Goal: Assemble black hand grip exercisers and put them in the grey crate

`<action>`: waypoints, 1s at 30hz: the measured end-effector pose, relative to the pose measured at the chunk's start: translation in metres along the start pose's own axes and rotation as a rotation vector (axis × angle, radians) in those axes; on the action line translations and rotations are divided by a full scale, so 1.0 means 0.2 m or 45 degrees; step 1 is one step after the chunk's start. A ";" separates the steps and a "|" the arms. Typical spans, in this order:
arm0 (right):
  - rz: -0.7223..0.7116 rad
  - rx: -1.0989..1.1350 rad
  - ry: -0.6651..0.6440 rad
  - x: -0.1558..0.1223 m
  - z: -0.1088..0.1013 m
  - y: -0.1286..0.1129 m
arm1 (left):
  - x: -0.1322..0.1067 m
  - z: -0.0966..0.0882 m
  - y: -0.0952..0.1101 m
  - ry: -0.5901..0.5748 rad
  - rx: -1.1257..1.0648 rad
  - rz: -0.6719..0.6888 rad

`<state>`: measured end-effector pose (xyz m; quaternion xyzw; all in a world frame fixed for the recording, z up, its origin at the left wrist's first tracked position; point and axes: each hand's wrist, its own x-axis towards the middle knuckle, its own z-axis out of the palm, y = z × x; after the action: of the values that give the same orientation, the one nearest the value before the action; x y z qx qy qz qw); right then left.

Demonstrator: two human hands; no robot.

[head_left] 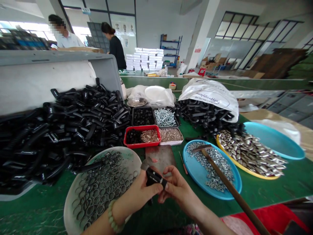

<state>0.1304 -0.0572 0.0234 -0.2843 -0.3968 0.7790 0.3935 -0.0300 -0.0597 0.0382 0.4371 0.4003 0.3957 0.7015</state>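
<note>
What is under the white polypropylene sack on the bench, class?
Black plastic handles spill out from under the sack; whatever lies deeper beneath it is covered and cannot be seen.

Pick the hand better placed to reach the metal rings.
Left, likely: the left hand lies over the plate of metal rings; the right hand sits farther off, nearer the blue plate.
</note>
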 end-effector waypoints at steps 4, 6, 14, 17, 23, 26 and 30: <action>0.128 -0.358 -0.078 0.09 -0.04 -0.13 | 0.02 -0.11 0.02 0.129 0.321 0.017; 0.087 -0.800 -0.156 0.22 -0.08 -0.26 | 0.06 -0.18 0.05 0.201 0.581 0.123; -0.251 -2.534 -0.152 1.03 -0.12 -0.38 | 0.43 -0.17 -0.11 -0.216 1.989 0.519; -0.240 -2.608 -0.206 1.11 -0.13 -0.34 | 0.52 -0.17 -0.19 -0.300 2.072 0.674; -0.291 -2.562 -0.131 1.07 -0.18 -0.36 | 0.50 -0.14 -0.15 -0.274 1.981 0.673; -0.305 -2.449 -0.070 1.04 -0.20 -0.39 | 0.43 -0.11 -0.11 -0.069 1.938 0.516; -0.319 -2.216 -0.049 0.88 -0.24 -0.42 | 0.37 -0.07 -0.09 0.137 1.808 0.426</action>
<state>0.1067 0.1418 0.0464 -0.4246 -0.8847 0.1559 0.1128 -0.0116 0.0059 0.0004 0.8218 0.5221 0.1638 0.1585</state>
